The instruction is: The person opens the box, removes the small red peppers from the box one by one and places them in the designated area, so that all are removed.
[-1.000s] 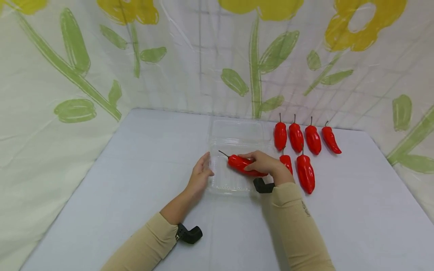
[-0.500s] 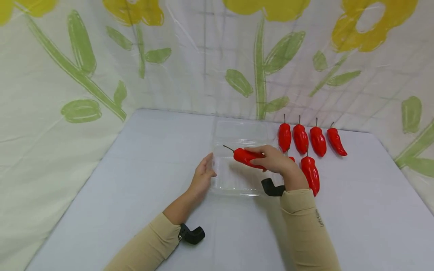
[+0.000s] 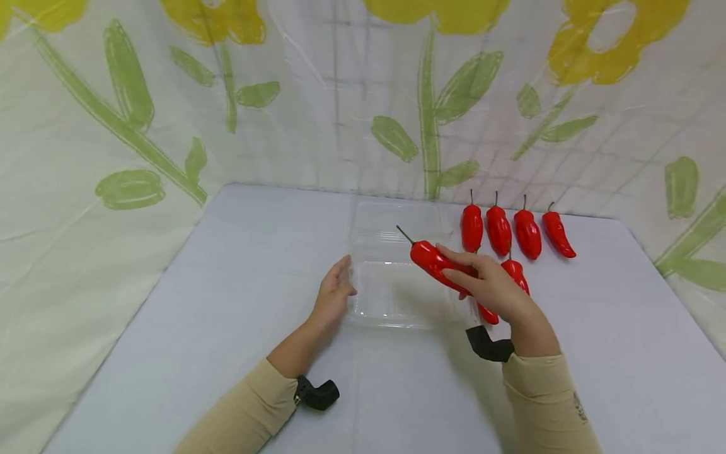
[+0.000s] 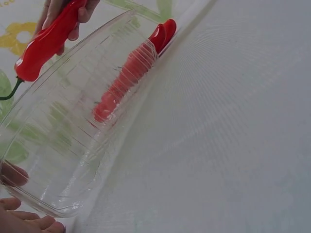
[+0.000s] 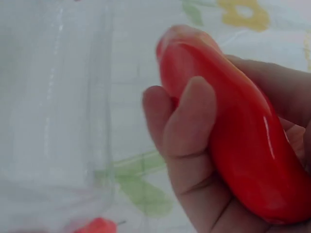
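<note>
A clear plastic box (image 3: 391,309) stands in the middle of the table, its lid (image 3: 397,217) folded open behind it. At the box's left side my left hand (image 3: 331,293) holds the wall, the thumb tip showing at the rim in the left wrist view. My right hand (image 3: 490,280) grips a long red pepper (image 3: 429,258) above the box's right side, its green stem pointing up and left. In the right wrist view the fingers (image 5: 189,116) curl round the pepper's body. The pepper's lower end is partly hidden by the hand.
To the right of the box several red peppers (image 3: 528,234) lie in a back row. Two more peppers (image 3: 515,271) lie in front, partly covered by the right hand. A flower-printed sheet (image 3: 306,113) hangs behind the table's far edge.
My right hand has lifted the pepper out of the box, moving it to the right and turning it stem-end up. The left hand stays at the box's left side.
</note>
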Tool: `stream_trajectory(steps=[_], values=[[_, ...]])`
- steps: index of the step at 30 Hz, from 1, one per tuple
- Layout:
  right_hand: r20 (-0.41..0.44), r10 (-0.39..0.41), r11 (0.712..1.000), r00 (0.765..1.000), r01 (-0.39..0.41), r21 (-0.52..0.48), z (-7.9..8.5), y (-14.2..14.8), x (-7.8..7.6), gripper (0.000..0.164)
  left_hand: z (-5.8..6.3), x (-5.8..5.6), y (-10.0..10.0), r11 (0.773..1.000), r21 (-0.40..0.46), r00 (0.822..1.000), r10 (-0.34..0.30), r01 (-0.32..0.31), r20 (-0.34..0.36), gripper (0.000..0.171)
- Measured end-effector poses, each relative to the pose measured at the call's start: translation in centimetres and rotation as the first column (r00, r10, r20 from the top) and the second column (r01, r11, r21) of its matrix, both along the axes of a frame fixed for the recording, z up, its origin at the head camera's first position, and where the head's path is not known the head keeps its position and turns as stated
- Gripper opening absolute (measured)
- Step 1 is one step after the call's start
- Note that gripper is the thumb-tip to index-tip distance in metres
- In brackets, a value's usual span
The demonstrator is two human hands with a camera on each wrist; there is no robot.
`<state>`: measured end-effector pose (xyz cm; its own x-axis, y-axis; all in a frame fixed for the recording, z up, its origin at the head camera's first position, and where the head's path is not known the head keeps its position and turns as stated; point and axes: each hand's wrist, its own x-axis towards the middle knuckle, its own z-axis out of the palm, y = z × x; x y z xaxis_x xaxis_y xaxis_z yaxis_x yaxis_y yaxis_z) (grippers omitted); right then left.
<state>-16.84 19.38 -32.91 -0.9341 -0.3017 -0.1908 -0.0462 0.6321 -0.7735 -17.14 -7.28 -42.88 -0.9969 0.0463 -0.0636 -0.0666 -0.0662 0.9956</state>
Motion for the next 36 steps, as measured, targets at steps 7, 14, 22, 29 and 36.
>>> stream_trajectory(steps=[7, 14, 22, 29, 36], values=[[-0.056, -0.17, 0.981, 0.984, 0.164, -0.102, -1.4, 2.3, 1.2, 0.056, 0.1, 0.1, 0.0, 1.0, -0.011, 1.0, 0.017, -0.017, 0.005, 0.071], [-0.07, -0.421, 0.897, 0.904, 0.404, -0.18, -3.2, 4.0, 1.7, 0.057, -0.1, 0.1, 0.0, 1.0, -0.004, 1.0, 0.014, -0.014, 0.003, 0.071], [-0.11, -0.562, 0.826, 0.82, 0.547, -0.136, -4.1, 5.7, 2.0, 0.053, 0.0, 0.1, -0.1, 1.0, -0.019, 1.0, 0.013, -0.013, 0.005, 0.071], [-0.12, -0.616, 0.787, 0.778, 0.607, -0.11, -5.3, 7.5, 2.2, 0.054, 0.0, 0.0, 0.0, 0.999, -0.028, 1.0, 0.026, -0.026, 0.006, 0.069], [-0.116, -0.695, 0.718, 0.709, 0.679, -0.153, -6.8, 9.7, 2.1, 0.054, -0.2, -0.1, -0.2, 0.999, -0.028, 1.0, 0.026, -0.026, 0.005, 0.07]])
